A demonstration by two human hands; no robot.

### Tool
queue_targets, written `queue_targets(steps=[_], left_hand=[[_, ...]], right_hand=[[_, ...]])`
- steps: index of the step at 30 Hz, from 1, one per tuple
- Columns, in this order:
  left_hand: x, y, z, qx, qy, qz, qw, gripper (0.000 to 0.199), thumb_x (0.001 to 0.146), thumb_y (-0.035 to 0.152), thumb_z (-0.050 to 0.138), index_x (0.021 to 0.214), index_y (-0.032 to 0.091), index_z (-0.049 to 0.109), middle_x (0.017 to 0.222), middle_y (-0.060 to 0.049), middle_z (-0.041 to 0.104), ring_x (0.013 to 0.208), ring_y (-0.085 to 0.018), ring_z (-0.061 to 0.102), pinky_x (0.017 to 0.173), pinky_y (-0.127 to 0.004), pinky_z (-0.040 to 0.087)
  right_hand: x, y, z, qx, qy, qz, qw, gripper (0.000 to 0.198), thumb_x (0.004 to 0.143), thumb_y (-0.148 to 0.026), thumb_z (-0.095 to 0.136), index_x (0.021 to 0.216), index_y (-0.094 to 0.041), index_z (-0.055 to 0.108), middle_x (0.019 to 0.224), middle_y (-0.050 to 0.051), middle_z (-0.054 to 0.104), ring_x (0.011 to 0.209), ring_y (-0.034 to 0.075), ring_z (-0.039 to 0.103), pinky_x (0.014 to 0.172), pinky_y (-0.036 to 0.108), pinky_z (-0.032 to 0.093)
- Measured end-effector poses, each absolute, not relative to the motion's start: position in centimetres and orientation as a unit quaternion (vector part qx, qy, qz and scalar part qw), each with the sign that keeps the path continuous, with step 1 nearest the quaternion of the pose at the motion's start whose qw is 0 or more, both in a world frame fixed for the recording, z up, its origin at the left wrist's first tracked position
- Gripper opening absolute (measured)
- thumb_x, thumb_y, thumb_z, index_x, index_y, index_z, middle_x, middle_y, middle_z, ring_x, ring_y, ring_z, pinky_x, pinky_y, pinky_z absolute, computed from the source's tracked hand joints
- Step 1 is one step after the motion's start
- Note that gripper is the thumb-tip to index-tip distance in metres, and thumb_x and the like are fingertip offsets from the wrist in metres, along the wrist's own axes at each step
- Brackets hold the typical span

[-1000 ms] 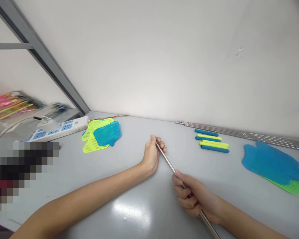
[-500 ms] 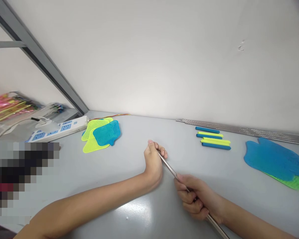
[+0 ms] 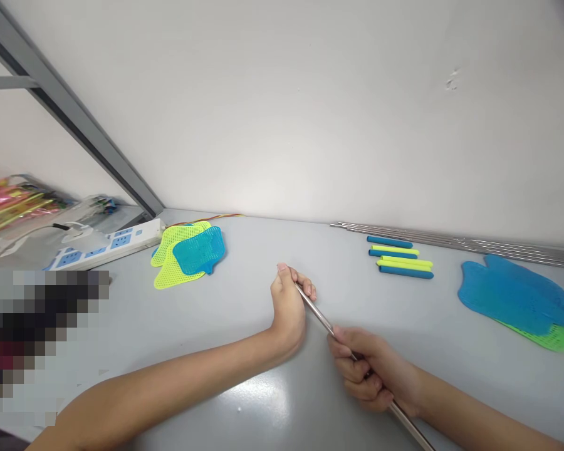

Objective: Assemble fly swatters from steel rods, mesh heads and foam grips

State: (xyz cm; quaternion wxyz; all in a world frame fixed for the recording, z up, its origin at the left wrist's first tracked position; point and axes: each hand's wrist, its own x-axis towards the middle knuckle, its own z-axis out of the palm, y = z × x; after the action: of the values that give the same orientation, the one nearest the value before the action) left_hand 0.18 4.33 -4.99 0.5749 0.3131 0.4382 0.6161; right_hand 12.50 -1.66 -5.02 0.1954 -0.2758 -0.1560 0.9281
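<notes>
My right hand (image 3: pixel 364 369) is wrapped round a thin metal rod (image 3: pixel 316 313) that slants from the lower right up toward the middle. At the rod's far end my left hand (image 3: pixel 289 300) is bent at the wrist, its fingers curled round the tip. The palm hides that end, so I cannot tell what else, if anything, it holds. Left of my hands lie perforated yellow and blue fly-swatter heads (image 3: pixel 200 250), overlapping. To the right, several blue and yellow tubes (image 3: pixel 399 258) lie side by side.
A bundle of thin metal rods (image 3: pixel 451 241) lies along the wall. At the right edge is a pile of blue and green swatter heads (image 3: pixel 517 294). A white power strip (image 3: pixel 122 241) with plugged cables and bagged colourful items (image 3: pixel 23 200) are at the left, by a grey metal frame (image 3: pixel 84 119).
The view has shifted very slightly. Both hands keep nearly the same hold on the rod, and the things on the table have not moved.
</notes>
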Motion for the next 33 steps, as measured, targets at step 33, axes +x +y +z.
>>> queue_targets(steps=[33], left_hand=[[-2.7, 9.9, -1.9, 0.079, 0.326, 0.504, 0.796, 0.028, 0.078, 0.026, 0.033, 0.051, 0.019, 0.025, 0.042, 0.009, 0.002, 0.026, -0.005, 0.010, 0.026, -0.018, 0.009]], right_hand=[[12.5, -1.4, -4.8, -0.271, -0.164, 0.926, 0.206, 0.029, 0.077, -0.044, 0.037, 0.063, -0.018, 0.032, 0.046, -0.008, 0.018, 0.032, 0.002, 0.009, 0.025, 0.010, 0.005]])
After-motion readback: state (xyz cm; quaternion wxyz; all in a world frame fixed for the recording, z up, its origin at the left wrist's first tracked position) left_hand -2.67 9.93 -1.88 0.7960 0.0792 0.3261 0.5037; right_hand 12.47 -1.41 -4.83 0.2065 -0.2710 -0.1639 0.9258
